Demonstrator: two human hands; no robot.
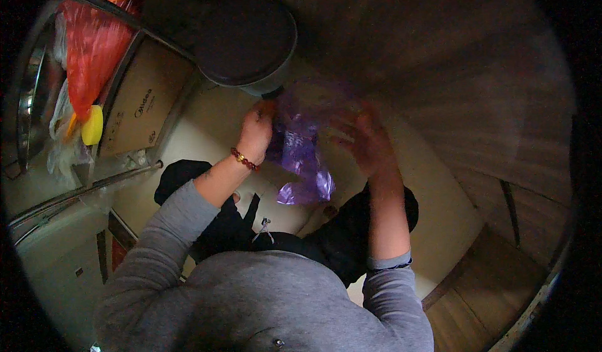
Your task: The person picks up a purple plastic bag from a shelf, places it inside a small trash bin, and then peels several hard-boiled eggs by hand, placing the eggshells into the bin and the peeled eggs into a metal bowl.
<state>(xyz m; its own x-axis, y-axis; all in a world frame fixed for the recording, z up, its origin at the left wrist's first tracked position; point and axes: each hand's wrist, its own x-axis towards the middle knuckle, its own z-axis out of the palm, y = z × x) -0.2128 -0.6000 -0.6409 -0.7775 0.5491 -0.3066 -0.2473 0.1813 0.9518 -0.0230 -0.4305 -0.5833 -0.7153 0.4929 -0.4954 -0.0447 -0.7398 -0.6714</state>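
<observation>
A thin translucent purple plastic bag (pixel 301 152) hangs between my hands, its lower end reaching down toward my knees. My left hand (pixel 257 128), with a beaded bracelet at the wrist, grips the bag's left side. Something orange shows by the left fingertips, too small to name. My right hand (pixel 364 138) is blurred at the bag's right side, the fingers looking spread. Whether it pinches the film there cannot be made out. The upper part of the bag is smeared by motion.
Just beyond my left hand stands a round container with a dark top (pixel 247 46). At left, a red plastic bag (pixel 96 51) and a yellow object (pixel 92 125) hang by a Midea cardboard box (pixel 146 100) and a metal rail (pixel 127 170). Wooden panelling (pixel 494 131) lines the right.
</observation>
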